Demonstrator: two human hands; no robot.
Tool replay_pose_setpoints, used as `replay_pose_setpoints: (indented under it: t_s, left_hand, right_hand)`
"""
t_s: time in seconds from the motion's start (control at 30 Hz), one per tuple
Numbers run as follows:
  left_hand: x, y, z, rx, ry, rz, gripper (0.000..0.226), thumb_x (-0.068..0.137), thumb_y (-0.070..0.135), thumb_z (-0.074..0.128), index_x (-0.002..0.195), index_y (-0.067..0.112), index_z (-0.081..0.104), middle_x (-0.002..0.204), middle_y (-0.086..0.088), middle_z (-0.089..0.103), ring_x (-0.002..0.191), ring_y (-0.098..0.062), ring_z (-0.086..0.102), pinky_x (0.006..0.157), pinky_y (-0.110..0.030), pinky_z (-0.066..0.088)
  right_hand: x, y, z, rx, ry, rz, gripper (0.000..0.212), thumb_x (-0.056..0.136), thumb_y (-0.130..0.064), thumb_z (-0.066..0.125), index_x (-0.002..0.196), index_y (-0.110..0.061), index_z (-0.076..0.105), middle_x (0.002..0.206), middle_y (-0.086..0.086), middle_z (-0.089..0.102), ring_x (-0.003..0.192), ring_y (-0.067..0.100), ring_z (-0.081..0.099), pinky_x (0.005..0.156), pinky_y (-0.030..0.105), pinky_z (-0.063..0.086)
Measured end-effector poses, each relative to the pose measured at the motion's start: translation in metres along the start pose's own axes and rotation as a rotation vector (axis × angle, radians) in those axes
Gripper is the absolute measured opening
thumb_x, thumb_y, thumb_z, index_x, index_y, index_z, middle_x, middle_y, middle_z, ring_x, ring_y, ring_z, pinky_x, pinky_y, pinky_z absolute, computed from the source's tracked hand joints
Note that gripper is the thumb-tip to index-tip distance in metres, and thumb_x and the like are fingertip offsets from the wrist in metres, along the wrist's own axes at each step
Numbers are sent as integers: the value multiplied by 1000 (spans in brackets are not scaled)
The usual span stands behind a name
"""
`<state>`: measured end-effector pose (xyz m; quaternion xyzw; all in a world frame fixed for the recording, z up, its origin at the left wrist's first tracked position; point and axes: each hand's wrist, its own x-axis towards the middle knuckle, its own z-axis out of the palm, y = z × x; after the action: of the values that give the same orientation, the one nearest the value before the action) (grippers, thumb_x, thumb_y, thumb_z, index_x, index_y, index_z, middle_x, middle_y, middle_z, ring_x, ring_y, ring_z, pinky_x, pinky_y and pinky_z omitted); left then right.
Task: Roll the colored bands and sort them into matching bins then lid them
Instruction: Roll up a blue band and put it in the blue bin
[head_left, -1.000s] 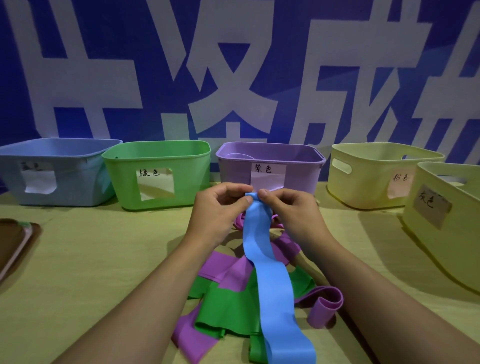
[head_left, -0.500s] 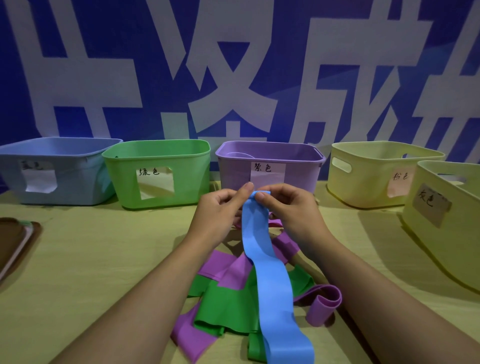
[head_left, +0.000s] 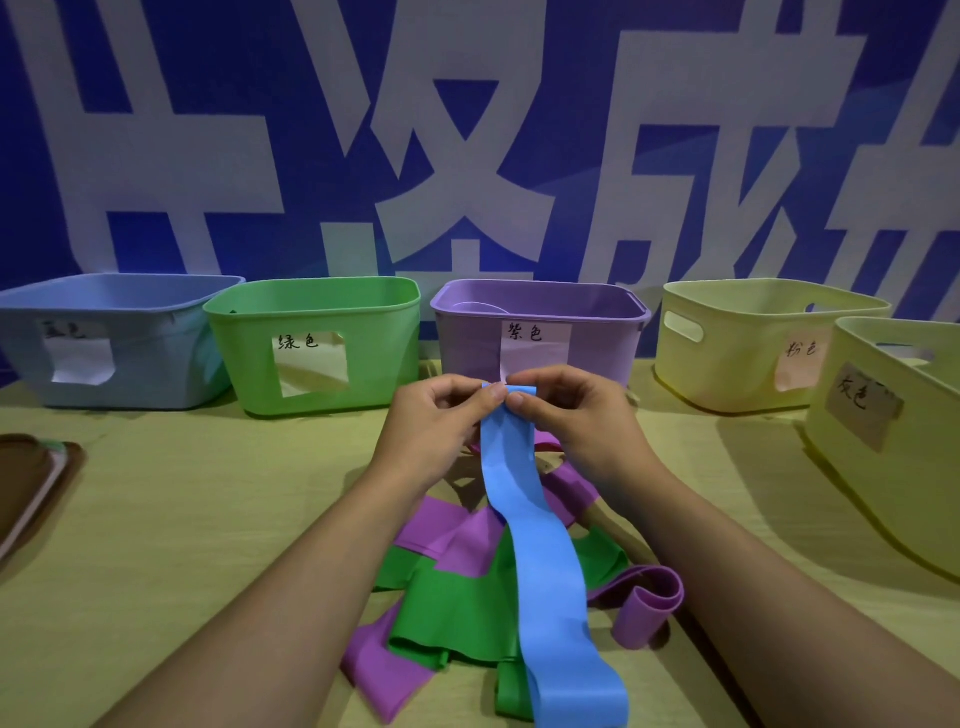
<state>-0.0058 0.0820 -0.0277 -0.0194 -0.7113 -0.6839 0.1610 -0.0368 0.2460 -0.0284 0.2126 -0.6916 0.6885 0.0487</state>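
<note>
A blue banner (head_left: 311, 130) with large white characters hangs behind a yellowish table (head_left: 182, 519).

Blue band (head_left: 540, 545), green band (head_left: 457, 618), purple band (head_left: 457, 535): smooth matt rubbery sheet. Bins, e.g. green bin (head_left: 317, 312): smooth plastic, slight sheen, paper labels (head_left: 535, 345). Table (head_left: 182, 519): matt, pale wood-look. Wall banner (head_left: 467, 130): smooth printed.

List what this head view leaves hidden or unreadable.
- Blue band: near end cut off by the bottom edge; far end covered by the left hand and right hand.
- Purple bin: contents hidden by its front wall.
- Blue bin: label blurred.
- Brown tray: cut by the left edge.
</note>
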Motion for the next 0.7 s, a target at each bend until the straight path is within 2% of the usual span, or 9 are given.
replay_pose_setpoints:
  t_s: [0.1, 0.2, 0.33, 0.43, 0.5, 0.57, 0.7]
  left_hand:
    - [1, -2, 0, -13, -11, -2, 10, 89, 14, 78, 98, 10, 78, 95, -12, 79, 96, -32, 76, 92, -53, 59]
    - [3, -5, -2, -26, -20, 4, 7, 88, 11, 79, 94, 14, 79, 94, -11, 79, 97, -36, 75, 93, -54, 59]
    - [4, -7, -1, -67, -19, -3, 8, 88, 7, 78, 95, 12, 78, 94, -11, 80, 94, -31, 75, 89, -45, 62]
    - [5, -6, -1, -64, -23, 12, 11, 88, 5, 77, 95, 13, 78, 95, -9, 80, 97, -28, 76, 92, -44, 61]
    - [4, -5, -1, -62, -32, 19, 13, 87, 3, 77, 97, 13, 78, 97, -8, 80, 100, -28, 75, 93, -43, 60]
    - [4, -5, -2, -57, -36, 15, 14, 87, 3, 77, 98, 13, 78, 98, -8, 80, 99, -27, 76, 93, -42, 60]
    - [4, -6, -2, -49, -43, 13, 14, 87, 5, 78, 98, 14, 78, 97, -8, 80, 97, -27, 76, 91, -43, 61]
  right_hand:
    - [1, 1, -1, -17, 12, 8, 16, 85, -11, 79, 97, -22, 77, 97, 4, 79, 96, 19, 75, 83, 32, 63]
    - [0, 0, -1, -29, 6, 20, 19, 86, -9, 78, 101, -21, 75, 99, 3, 78, 95, 17, 75, 77, 27, 62]
    - [0, -1, -2, -8, -22, 47, 24, 87, -9, 78, 108, -16, 74, 103, 5, 77, 96, 18, 75, 79, 27, 62]
    - [-1, -1, -3, -9, -31, 94, 27, 88, -25, 78, 113, -15, 75, 104, 3, 78, 99, 17, 74, 83, 29, 62]
    - [-3, -1, -2, -74, -13, 119, 30, 92, -43, 70, 106, -17, 78, 98, -1, 78, 96, 15, 74, 82, 30, 62]
    - [-2, -1, -1, -143, 15, 129, 38, 94, -52, 64, 99, -18, 79, 90, -1, 78, 89, 16, 74, 79, 31, 61]
    - [-1, 0, -1, -174, 35, 102, 33, 96, -44, 65, 91, -15, 80, 83, 0, 78, 80, 18, 72, 74, 31, 60]
